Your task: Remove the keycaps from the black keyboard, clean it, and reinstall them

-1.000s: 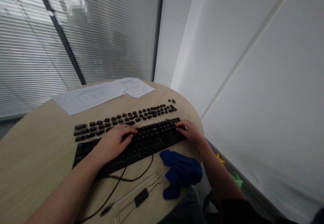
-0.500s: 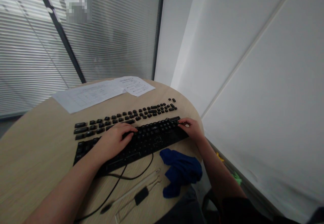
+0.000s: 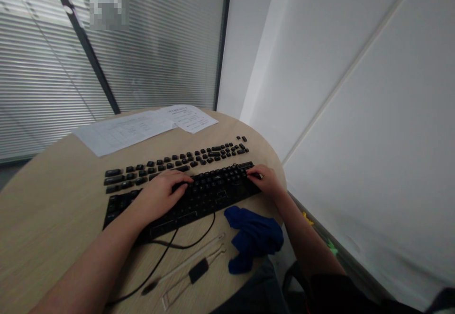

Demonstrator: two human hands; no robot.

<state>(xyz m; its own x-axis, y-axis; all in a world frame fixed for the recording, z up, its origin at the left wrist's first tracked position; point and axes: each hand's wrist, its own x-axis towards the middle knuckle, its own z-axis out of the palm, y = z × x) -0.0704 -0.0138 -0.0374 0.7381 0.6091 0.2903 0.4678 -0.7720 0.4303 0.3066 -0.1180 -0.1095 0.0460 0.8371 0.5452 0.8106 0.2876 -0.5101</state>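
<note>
A black keyboard lies aslant on the table, some of its surface bare of keycaps and some still covered. Resting on its middle is my left hand, thumb and forefinger apart, holding nothing I can see. My right hand is at the keyboard's right end, over the top-right keys, with thumb and fingertips drawn together. Whatever is between those fingertips is too small to make out. Behind the keyboard, several loose black keycaps are laid out in rows; my left hand hides part of the nearest row.
In front of the keyboard lie its cable, a thin brush, a wire keycap puller and a crumpled blue cloth. Printed sheets are at the back of the round wooden table. A white wall stands close on the right.
My right hand has shifted slightly left along the keyboard's right end, its fingertips drawing in. My left hand stays in place. The view has tilted slightly.
</note>
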